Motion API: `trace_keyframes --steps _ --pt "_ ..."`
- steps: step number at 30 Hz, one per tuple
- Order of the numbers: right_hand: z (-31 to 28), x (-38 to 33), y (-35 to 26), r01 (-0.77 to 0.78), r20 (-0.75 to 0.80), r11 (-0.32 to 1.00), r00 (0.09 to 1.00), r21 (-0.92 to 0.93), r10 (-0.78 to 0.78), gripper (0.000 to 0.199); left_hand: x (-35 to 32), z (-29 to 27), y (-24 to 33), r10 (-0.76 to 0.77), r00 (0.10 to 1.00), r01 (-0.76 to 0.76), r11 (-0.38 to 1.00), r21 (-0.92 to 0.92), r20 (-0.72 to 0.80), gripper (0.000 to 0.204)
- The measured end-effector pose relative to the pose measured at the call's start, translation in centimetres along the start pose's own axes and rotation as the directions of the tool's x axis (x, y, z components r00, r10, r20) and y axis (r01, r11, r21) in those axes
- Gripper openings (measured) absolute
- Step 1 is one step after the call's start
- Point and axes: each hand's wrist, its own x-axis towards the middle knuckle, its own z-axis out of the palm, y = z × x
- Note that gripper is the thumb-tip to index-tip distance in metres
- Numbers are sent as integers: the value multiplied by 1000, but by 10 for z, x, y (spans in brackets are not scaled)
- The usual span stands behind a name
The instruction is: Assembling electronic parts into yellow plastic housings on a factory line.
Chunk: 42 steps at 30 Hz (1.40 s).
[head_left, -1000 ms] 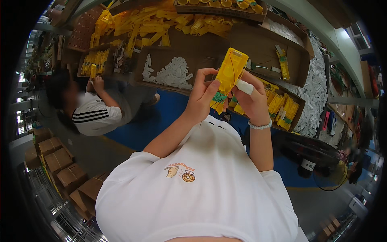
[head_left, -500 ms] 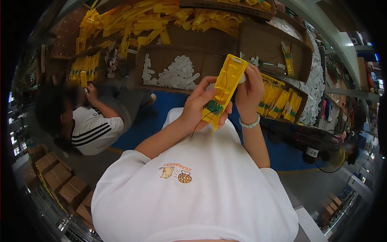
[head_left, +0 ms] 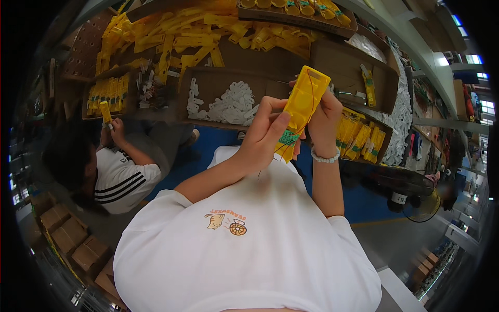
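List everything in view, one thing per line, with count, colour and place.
Plastic case: one, yellow, held up in both hands.
Circuit board: one, green, at the case's lower end.
Loose cases: many, yellow, piled on the bench, top.
Small parts: many, white, in a cardboard tray behind the hands.
Stacked cases: several, yellow, right of the hands.
Cardboard boxes: several, brown, lower left.
Co-worker: one, striped white shirt, left.
Fan: one, yellow, right.
Bracelet: one, white, right wrist.
Left hand: grips the case.
Right hand: grips the case.
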Motion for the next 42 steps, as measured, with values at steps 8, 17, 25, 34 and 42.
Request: trace_keyframes --steps 8,17,25,34,42 --pt "-10 -14 1 -305 371 745 925 594 83 43 1 -29 -24 143 983 -111 963 247 -117 22" --pt "22 -29 86 -435 204 777 900 455 384 30 -13 -75 -65 -149 945 211 957 197 -292 23" --pt "45 -2 217 -260 347 839 821 -479 453 37 -69 -141 -76 -173 756 14 968 -249 -631 36" --pt "72 8 284 -29 212 564 910 -825 357 28 -71 -145 -58 -105 688 -234 904 -358 -718 36" --pt "41 21 159 -192 220 980 959 46 178 25 -20 -147 -40 -35 790 -176 943 -282 -612 35"
